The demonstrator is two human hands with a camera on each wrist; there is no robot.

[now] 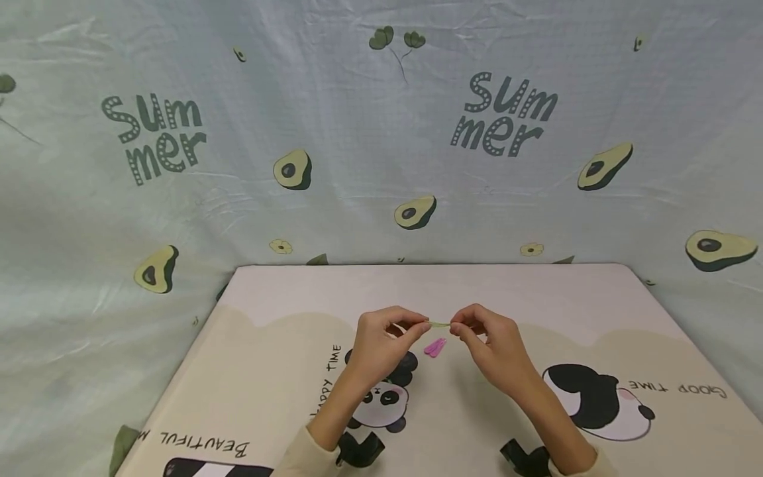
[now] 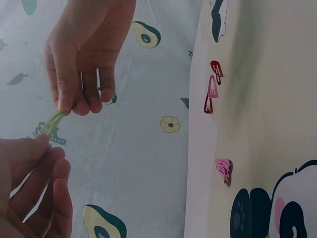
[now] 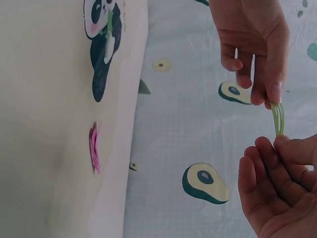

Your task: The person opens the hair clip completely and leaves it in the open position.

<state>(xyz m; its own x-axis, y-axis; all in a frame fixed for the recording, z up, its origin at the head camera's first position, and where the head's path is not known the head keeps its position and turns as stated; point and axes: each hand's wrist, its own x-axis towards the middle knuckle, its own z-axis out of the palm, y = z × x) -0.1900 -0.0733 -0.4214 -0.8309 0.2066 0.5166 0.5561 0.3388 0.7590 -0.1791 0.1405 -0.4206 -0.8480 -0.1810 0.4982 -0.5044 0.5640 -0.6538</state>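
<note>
Between both hands, above the table, a slim light-green hair clip (image 3: 278, 119) is stretched end to end. My left hand (image 1: 384, 344) pinches one end with thumb and index finger. The other end sits between the thumb and index fingertip of my right hand (image 1: 495, 344). In the left wrist view, my right hand (image 2: 91, 54) comes down from the top and my left hand (image 2: 37, 183) is at the lower left. A small bunch of pink hair clips (image 1: 435, 347) lies on the table just below the green clip.
Red and pink snap clips (image 2: 213, 87) lie in a short row on the table (image 1: 286, 288), seen in the left wrist view. The tabletop carries panda and dog prints. A pale curtain (image 1: 357, 119) printed with avocados hangs behind the table's far edge.
</note>
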